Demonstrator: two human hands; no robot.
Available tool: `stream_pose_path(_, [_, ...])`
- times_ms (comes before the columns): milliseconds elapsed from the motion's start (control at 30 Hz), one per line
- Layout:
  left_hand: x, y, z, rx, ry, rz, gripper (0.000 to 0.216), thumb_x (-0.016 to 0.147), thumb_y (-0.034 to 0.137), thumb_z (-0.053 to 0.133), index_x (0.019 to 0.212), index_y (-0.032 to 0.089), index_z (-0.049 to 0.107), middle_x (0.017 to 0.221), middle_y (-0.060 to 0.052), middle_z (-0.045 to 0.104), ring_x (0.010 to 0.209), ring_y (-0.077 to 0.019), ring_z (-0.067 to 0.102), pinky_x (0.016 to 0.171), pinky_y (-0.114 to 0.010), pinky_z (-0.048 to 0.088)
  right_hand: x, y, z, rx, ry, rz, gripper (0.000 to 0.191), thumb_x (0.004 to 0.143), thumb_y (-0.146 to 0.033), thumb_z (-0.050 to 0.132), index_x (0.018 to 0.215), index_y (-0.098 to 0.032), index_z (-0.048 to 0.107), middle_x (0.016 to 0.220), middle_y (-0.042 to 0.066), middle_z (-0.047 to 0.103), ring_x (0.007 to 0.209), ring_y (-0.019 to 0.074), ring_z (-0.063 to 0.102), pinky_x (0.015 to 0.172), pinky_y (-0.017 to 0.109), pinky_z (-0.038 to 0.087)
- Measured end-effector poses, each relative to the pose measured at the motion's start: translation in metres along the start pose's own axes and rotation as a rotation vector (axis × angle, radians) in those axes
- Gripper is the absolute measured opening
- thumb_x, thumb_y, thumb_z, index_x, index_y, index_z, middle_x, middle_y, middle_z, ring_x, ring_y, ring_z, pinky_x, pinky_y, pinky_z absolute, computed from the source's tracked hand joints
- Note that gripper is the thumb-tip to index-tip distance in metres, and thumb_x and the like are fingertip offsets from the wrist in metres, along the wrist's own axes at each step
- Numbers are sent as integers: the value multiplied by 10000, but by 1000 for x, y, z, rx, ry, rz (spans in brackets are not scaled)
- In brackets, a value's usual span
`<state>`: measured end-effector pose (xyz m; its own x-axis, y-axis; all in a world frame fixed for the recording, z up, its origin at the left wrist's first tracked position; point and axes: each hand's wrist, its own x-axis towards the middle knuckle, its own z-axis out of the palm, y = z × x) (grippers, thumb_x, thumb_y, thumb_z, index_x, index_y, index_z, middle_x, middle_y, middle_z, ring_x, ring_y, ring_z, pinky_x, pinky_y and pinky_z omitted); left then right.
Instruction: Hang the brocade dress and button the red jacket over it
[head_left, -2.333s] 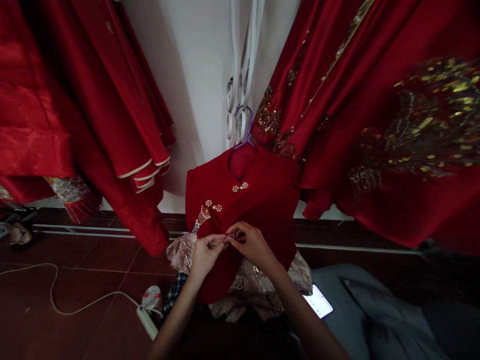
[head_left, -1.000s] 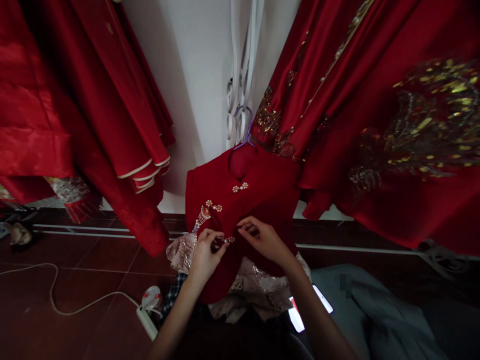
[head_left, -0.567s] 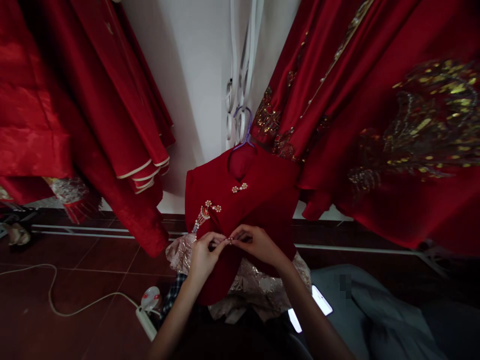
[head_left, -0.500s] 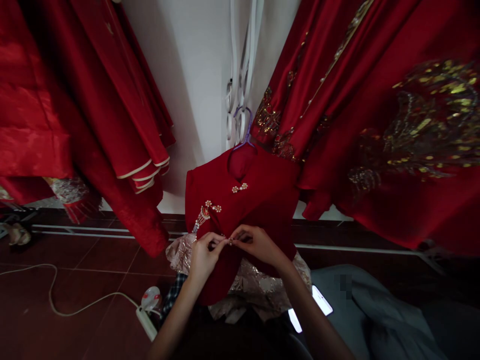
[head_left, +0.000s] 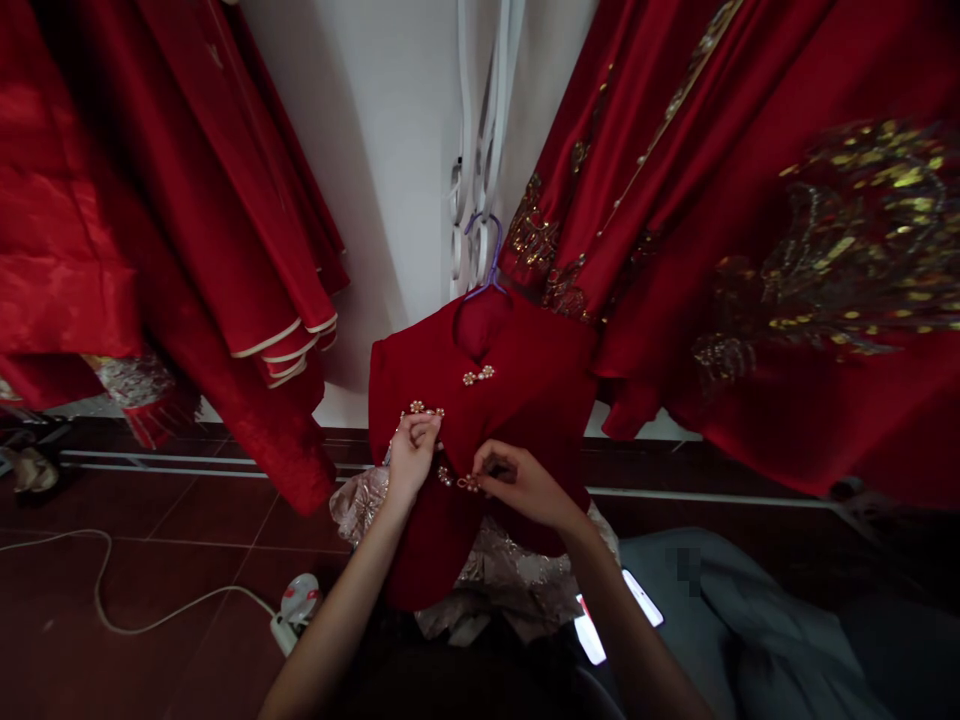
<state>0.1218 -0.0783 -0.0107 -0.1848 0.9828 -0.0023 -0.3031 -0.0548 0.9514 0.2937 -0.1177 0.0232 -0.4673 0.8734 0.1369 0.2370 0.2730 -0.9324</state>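
A red sleeveless top [head_left: 540,400] hangs in front of me from a purple hanger [head_left: 493,262]. Its collar clasp [head_left: 478,376], made of beaded flowers, joins the two front edges. My left hand [head_left: 411,462] is closed in a pinch on the end of the upper-left flower clasp [head_left: 418,407]. My right hand [head_left: 517,485] pinches a beaded flower clasp with a small loop [head_left: 469,483] at the lower front. Just left of that loop lies a separate flower piece [head_left: 445,476], with a gap between the two.
Red garments [head_left: 247,250] hang on the left, and a red sequined garment [head_left: 847,250] on the right. A pale shiny cloth [head_left: 517,580] lies below the top. A lit phone [head_left: 643,598] rests on grey fabric [head_left: 720,600]. A power strip [head_left: 283,634] with a cord stands on the floor.
My left hand has moved up and left, from the lower clasp to the upper-left one. My right hand stays at the lower clasp, whose loop and flower piece now show apart.
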Motion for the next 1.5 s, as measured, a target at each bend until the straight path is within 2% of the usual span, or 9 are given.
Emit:
stream_pose_path(100, [4,-5,0,-141,67,-83,429,641,410,734,927,128,582,731,-29,678,617,-111,641,623,-250,540,-1,-1,0,17,-3,-2,56,754,-156,538,802,-185,534,768,-9,569,708,108,536,645,226,417])
stream_pose_path(267, [4,-3,-4,-246,-34,-187,346,749,375,661,940,88,637,876,-137,703,788,-167,682,802,-309,527,-3,-4,-2,15,-56,-20,63,759,-145,545,807,-184,537,788,-10,571,723,108,531,670,237,415])
stream_pose_path(533, [12,6,-1,-421,-27,-235,168,815,176,576,938,108,670,1048,-109,682,874,-129,662,865,-261,499,-4,-5,-2,1,-113,1,48,771,-155,554,801,-185,533,776,-16,563,708,104,519,658,237,404])
stream_pose_path(867, [11,-4,-12,-361,-122,-213,276,717,206,671,987,155,682,1022,-83,693,872,-123,653,811,-229,485,-5,-7,-2,21,-147,20,46,780,-162,557,810,-183,528,769,-15,549,695,102,510,648,235,401])
stream_pose_path(1133, [14,-5,-8,-323,-41,-220,268,685,213,669,946,159,695,989,-71,700,840,-113,645,769,-212,473,-4,-6,-1,13,-166,28,40,791,-183,558,798,-180,519,754,-17,545,680,97,506,636,233,401])
stream_pose_path(1200, [13,-1,-7,-294,-85,-225,287,715,245,641,988,168,685,1005,-72,695,860,-118,640,768,-215,472,-5,-6,-2,14,-171,27,38,792,-180,555,799,-181,517,756,-17,543,680,96,508,638,233,407])
stream_pose_path(1300, [13,9,-1,-181,-243,-241,307,752,292,603,1023,167,674,1016,-90,688,866,-149,635,764,-256,481,-7,-7,-6,15,-218,38,43,791,-190,560,809,-181,522,769,-11,554,688,99,521,643,237,423])
stream_pose_path(1367, [16,16,7,-52,-322,-151,293,768,296,587,1020,173,672,1026,-89,680,881,-162,626,784,-281,480,-8,-6,-8,22,-260,50,50,784,-190,565,812,-180,524,780,-4,566,696,103,532,643,240,436])
stream_pose_path(1500, [30,30,27,327,-295,308,263,790,224,567,1040,210,646,1055,-68,628,849,-133,594,789,-267,470,-9,-5,-11,34,-292,69,60,775,-184,567,811,-179,519,773,0,580,694,107,543,638,244,452])
